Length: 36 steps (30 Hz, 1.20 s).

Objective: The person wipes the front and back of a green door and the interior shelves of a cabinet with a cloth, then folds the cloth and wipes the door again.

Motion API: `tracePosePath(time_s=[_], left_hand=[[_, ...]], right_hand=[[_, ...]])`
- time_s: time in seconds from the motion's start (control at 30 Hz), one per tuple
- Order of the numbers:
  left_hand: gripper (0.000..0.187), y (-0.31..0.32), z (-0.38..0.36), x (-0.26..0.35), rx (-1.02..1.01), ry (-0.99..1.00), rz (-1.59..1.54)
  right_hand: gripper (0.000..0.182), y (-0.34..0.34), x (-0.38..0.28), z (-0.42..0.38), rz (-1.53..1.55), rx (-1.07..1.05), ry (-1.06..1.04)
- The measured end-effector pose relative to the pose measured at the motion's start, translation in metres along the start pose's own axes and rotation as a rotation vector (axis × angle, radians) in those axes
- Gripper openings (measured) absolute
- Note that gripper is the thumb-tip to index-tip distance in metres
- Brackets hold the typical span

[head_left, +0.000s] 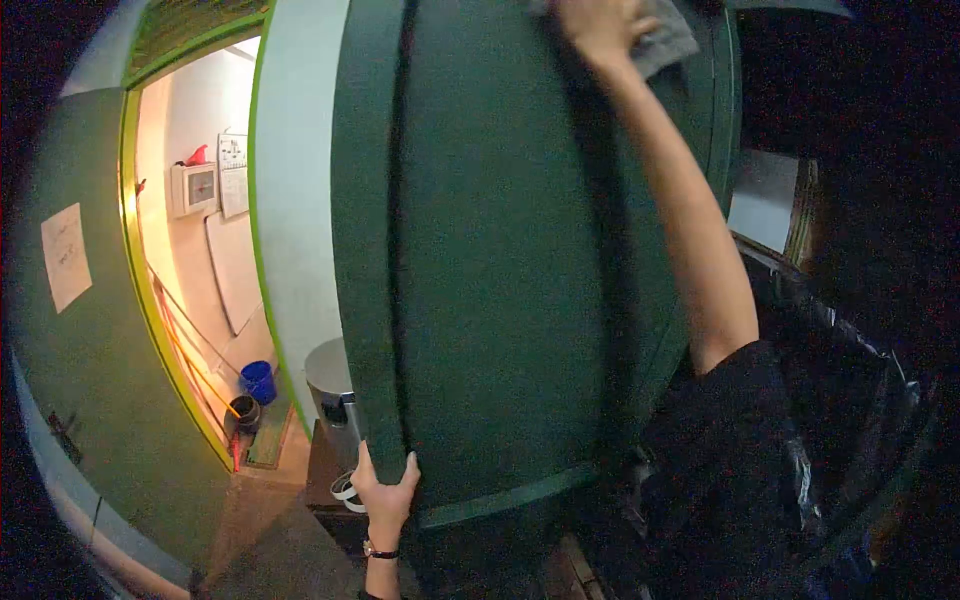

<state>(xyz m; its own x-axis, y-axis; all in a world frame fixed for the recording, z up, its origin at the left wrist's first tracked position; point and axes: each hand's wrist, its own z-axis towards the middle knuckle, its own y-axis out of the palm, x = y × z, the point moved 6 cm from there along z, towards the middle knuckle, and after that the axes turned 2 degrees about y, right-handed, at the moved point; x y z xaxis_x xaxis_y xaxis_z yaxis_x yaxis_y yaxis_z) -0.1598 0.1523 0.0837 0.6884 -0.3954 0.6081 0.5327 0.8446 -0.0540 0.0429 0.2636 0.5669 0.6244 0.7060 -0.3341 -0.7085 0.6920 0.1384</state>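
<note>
Green door (500, 250) is being wiped near its top with a grey cloth (665, 40), pressed flat under the right hand (600, 25). Its edge is gripped low down by the left hand (383, 495), fingers curled around it. Lower parts could be wiped next, it seems.

Top edge crops the right hand and cloth; dark right side unreadable.

Right hand (600, 25) is cut off at the top edge, fingertips out of view, so its hold on the grey cloth (668, 42) can't be judged; cloth also partly cropped. Green door panel (500, 260) hides whatever is behind it. Left hand (383, 497) shows only thumb and finger ends around the panel's lower edge; forearm leaves the bottom edge. Writing on the paper note (65, 255) and wall papers (233, 175) too small to read. Black plastic (850, 400) at right lost in darkness.
</note>
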Motion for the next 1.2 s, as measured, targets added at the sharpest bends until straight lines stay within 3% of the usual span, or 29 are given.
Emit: tracePosePath(time_s=[0.03,0.07,0.1,0.13,0.23,0.33,0.47,0.5,0.57,0.7,0.73,0.77,0.8,0.83,0.9,0.93,1.0,1.1,1.13,1.2], left_hand=[[0.043,0.001,0.001,0.000,-0.001,-0.002,-0.013],[0.043,0.001,0.000,-0.001,-0.003,-0.006,-0.026],[0.044,0.003,-0.001,-0.005,0.000,-0.012,-0.025],[0.044,0.004,-0.003,-0.012,0.004,-0.018,-0.025],[0.043,0.002,-0.006,-0.018,0.000,-0.054,-0.004],[0.042,0.002,-0.002,-0.017,-0.025,-0.062,-0.013],[0.039,0.003,0.004,-0.013,-0.040,-0.058,-0.075],[0.039,0.004,0.004,-0.014,-0.035,-0.055,-0.050],[0.037,0.004,0.004,-0.017,-0.023,-0.049,0.001],[0.036,0.007,0.005,-0.018,-0.067,-0.056,-0.108],[0.035,0.006,0.005,-0.015,-0.068,-0.053,-0.099],[0.035,0.006,0.004,-0.013,-0.071,-0.048,-0.091],[0.035,0.005,0.003,-0.013,-0.066,-0.051,-0.063],[0.036,0.005,0.002,-0.012,-0.059,-0.054,-0.037],[0.036,0.005,0.001,-0.012,-0.061,-0.058,-0.039],[0.037,0.005,0.001,-0.014,-0.070,-0.063,-0.067],[0.038,0.005,0.002,-0.015,-0.074,-0.067,-0.100],[0.040,0.005,0.003,-0.012,-0.063,-0.059,-0.087],[0.041,0.006,0.002,-0.013,-0.056,-0.054,-0.071],[0.044,0.006,-0.003,-0.017,-0.023,-0.047,0.000]], right_hand=[[0.075,0.016,-0.009,-0.008,-0.174,0.050,-0.401],[0.076,0.004,-0.022,-0.044,-0.127,0.025,-0.398],[0.077,0.005,-0.032,-0.071,-0.361,-0.202,-0.584],[0.069,0.012,-0.016,-0.092,-0.021,-0.029,-0.840],[0.065,-0.007,0.003,-0.146,-0.127,-0.162,-1.052],[0.055,-0.015,0.035,-0.132,-0.253,-0.227,-1.205],[0.056,-0.024,0.058,-0.051,-0.484,-0.038,-1.056],[0.064,-0.036,0.071,-0.023,-0.344,-0.097,-0.619],[0.075,-0.055,0.090,0.008,-0.153,-0.102,-0.090],[0.069,-0.039,0.095,0.038,-0.172,0.076,0.095],[0.070,-0.036,0.073,0.023,-0.032,0.000,0.191],[0.070,-0.024,0.064,0.016,-0.159,0.061,0.082],[0.070,-0.022,0.041,-0.012,-0.051,-0.017,-0.102],[0.060,-0.006,0.036,-0.032,-0.221,0.120,-0.380],[0.065,-0.003,0.011,-0.101,-0.095,0.016,-0.878],[0.082,-0.005,0.004,-0.129,-0.038,-0.096,-0.942],[0.079,-0.008,0.010,-0.170,-0.018,-0.256,-1.141],[0.074,-0.024,0.030,-0.157,0.080,-0.552,-1.302],[0.041,-0.025,0.041,-0.138,0.017,-0.408,-1.346],[0.039,-0.040,0.055,-0.091,-0.243,-0.230,-1.210]])
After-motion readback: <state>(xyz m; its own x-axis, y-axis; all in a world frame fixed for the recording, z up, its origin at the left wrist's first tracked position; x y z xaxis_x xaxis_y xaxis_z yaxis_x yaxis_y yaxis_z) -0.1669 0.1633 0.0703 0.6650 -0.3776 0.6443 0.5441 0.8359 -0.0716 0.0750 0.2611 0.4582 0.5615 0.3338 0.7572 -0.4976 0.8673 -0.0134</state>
